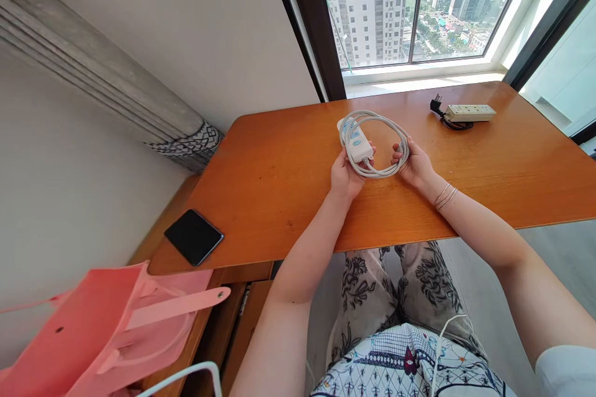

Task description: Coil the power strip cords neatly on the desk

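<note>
Both my hands hold a white power strip [359, 145] with its white cable [387, 119] wound in loose loops around it, above the wooden table. My left hand [348, 173] grips the strip's lower end and the loops beside it. On the other side of the coil, my right hand [414, 164] has its fingers closed round the cable loops, near what looks like the plug end. The strip lies tilted inside the left part of the coil. My fingers partly hide the lower loops.
On the brown table [279, 198], a second power strip [470, 113] with a black cable and plug lies at the back right. A black tablet or phone [194, 237] lies at the left corner. A pink plastic holder [107, 322] is at lower left. A window [414, 12] stands behind.
</note>
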A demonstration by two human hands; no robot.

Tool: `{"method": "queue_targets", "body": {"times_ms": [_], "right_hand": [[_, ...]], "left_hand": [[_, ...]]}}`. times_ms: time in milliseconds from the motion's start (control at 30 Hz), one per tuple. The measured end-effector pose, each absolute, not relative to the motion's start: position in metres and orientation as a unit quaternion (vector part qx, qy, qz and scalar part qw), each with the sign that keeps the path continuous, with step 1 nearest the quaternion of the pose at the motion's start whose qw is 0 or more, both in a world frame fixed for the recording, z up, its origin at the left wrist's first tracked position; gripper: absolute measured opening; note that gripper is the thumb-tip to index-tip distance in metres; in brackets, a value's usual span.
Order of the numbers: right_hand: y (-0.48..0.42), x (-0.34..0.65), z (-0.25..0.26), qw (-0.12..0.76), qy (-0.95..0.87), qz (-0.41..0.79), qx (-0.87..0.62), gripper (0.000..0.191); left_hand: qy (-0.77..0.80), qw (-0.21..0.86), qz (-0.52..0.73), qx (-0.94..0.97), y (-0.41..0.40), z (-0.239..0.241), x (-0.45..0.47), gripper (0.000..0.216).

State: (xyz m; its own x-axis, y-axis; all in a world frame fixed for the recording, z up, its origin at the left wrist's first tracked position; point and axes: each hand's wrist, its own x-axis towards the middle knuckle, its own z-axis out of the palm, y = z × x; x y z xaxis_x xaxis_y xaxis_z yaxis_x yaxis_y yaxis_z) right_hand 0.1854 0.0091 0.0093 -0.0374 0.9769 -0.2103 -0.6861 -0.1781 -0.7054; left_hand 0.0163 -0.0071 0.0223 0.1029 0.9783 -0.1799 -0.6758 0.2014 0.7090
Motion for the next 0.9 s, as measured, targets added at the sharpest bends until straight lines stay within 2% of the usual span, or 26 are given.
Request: {"method": "queue_targets", "body": {"times_ms": [300,467,700,800,900], "right_hand": [[0.006,0.179,0.008,0.61,-0.188,0.669,-0.381,0.032],[0.009,0.183,0.006,0.603,-0.203,0.624,-0.453,0.032],[0.016,0.195,0.011,0.546,-0.206,0.63,-0.513,0.031],[0.016,0.197,0.013,0.523,-0.234,0.622,-0.534,0.032],[0.017,0.204,0.012,0.475,-0.334,0.564,-0.588,0.034]], "left_hand": [[0.337,0.672,0.61,0.25,-0.008,0.02,0.019,0.04],[0.41,0.634,0.617,0.222,0.002,0.006,0.021,0.019],[0.442,0.658,0.581,0.184,0.005,0.004,0.022,0.008],[0.432,0.666,0.585,0.166,0.007,0.005,0.022,0.019],[0.453,0.655,0.584,0.159,0.011,0.001,0.02,0.017]]}}
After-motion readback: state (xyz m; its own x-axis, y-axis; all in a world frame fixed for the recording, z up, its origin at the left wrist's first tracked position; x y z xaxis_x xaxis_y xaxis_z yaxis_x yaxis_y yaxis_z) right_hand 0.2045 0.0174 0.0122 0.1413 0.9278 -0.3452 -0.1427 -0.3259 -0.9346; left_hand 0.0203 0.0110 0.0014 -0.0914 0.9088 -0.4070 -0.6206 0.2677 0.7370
